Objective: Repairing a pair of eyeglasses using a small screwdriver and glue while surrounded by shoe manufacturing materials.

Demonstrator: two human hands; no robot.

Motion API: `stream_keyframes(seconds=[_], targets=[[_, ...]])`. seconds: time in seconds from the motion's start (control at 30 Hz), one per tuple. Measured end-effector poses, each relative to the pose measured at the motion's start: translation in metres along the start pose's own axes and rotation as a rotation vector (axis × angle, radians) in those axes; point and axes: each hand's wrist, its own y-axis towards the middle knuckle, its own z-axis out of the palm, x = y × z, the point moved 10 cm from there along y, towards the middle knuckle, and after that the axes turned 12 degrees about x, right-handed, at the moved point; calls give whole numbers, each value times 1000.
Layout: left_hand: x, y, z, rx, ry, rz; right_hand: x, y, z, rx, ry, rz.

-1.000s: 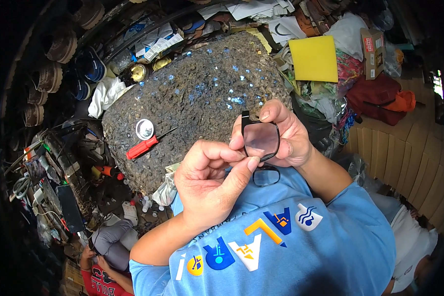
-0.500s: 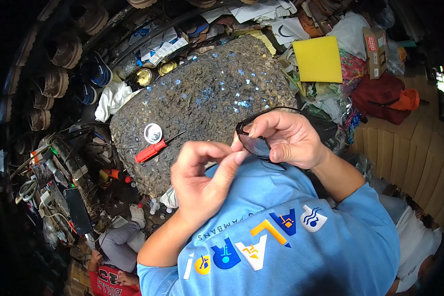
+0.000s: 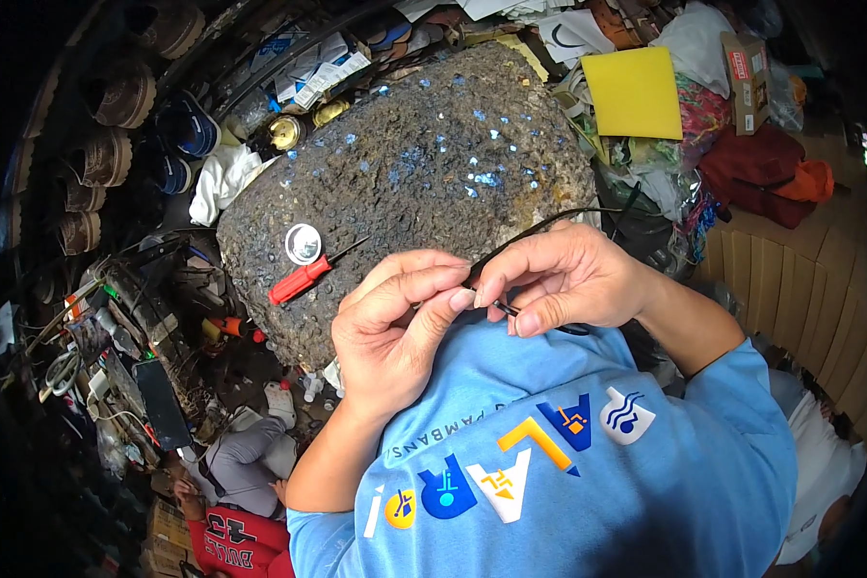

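Dark-framed eyeglasses (image 3: 520,239) are between my two hands, in front of my chest. My right hand (image 3: 588,279) pinches the frame, its fingers covering most of the lenses. One thin temple arm stretches out behind the fingers toward the stone. My left hand (image 3: 390,332) has thumb and forefinger pressed together at the frame's left end; anything small between them is hidden. On the big dark stone (image 3: 405,164) lies a screwdriver (image 3: 299,281) with a red handle and thin shaft. Beside it sits a small round white-rimmed container (image 3: 303,244) with a silvery middle.
A yellow square sheet (image 3: 631,93) and a dark red bag (image 3: 756,173) lie beyond the stone at right. Shoes (image 3: 101,156) line the left. Tools, including scissors (image 3: 63,373), clutter the lower left, near a person in a red shirt (image 3: 241,539).
My right hand has turned the eyeglasses, so the lens that faced up is now mostly behind the fingers. Both hands have come closer together. The view has shifted slightly.
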Motion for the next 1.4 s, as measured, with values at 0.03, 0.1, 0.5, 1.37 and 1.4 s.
stream_keyframes(seconds=[0.03,0.1,0.5,1.37,1.4], targets=[[1,0,0,-6,13,-1,-2,0,0,-8,14,13],[3,-1,-1,-10,26,-5,-5,-1,1,-5,24,13],[13,-4,3,31,6,-32,2,-1,0,21,-175,60],[16,-3,8,107,-3,-31,1,-2,1,38,-244,19],[16,-4,8,106,-2,-30,-3,-2,0,42,-190,36]])
